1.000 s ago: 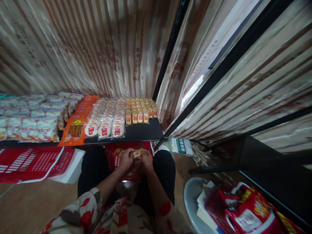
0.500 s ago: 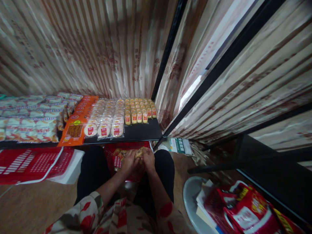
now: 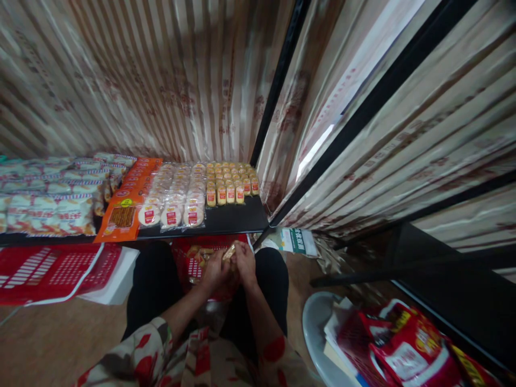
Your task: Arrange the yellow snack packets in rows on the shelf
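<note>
A: Where is the small yellowish snack packet [image 3: 229, 251] now?

B: It is between the two hands, above the red basket [image 3: 213, 240], which is between the person's knees. More wrapped snacks [image 3: 194, 250] lie in this basket, at the left of the hands.

A: And how are the fingers?

B: The left hand [image 3: 215, 269] has its fingers bent around the left side of the packet, and the right hand [image 3: 244, 260] is curled on its right side. Both are closed on it; the exact place of each fingertip I cannot tell, it is too small.

A: What is farther?

B: On the far side is a black shelf [image 3: 252, 215]. At its right end stand rows of yellow packets with red labels [image 3: 229, 188], then, going left, round white cakes in clear wrap [image 3: 173, 209], an orange pouch [image 3: 123, 215] and white printed bags [image 3: 52, 212]
</note>
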`<action>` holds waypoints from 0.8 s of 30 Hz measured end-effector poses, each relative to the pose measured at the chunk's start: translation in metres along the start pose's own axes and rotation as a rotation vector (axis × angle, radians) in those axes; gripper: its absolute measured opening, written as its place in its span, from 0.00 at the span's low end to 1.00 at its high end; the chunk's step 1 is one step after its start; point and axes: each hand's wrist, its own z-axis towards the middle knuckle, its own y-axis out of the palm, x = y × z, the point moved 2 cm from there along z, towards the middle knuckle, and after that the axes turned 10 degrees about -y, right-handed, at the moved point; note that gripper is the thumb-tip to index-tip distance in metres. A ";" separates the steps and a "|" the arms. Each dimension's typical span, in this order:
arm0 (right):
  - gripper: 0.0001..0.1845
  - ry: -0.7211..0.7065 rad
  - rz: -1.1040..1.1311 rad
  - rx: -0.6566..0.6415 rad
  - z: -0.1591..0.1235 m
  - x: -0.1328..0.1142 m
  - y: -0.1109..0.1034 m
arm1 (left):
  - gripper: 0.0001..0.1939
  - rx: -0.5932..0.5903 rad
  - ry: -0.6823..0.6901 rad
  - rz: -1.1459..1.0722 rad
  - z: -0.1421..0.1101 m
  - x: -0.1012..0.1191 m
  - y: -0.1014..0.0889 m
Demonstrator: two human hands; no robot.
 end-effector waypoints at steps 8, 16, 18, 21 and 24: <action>0.18 0.112 0.247 0.011 -0.004 -0.007 0.005 | 0.13 0.075 -0.046 -0.067 0.002 -0.002 -0.003; 0.18 -0.026 0.116 0.009 0.003 -0.006 0.007 | 0.17 0.089 -0.158 -0.159 0.009 0.000 0.000; 0.18 -0.041 0.085 0.011 0.005 -0.007 0.007 | 0.17 0.088 -0.206 -0.181 0.010 0.003 -0.001; 0.18 -0.053 0.106 0.003 0.008 -0.011 0.007 | 0.17 0.072 -0.254 -0.243 0.013 0.009 -0.002; 0.18 -0.049 0.132 -0.013 0.011 -0.017 0.007 | 0.17 0.069 -0.282 -0.309 0.018 0.013 -0.002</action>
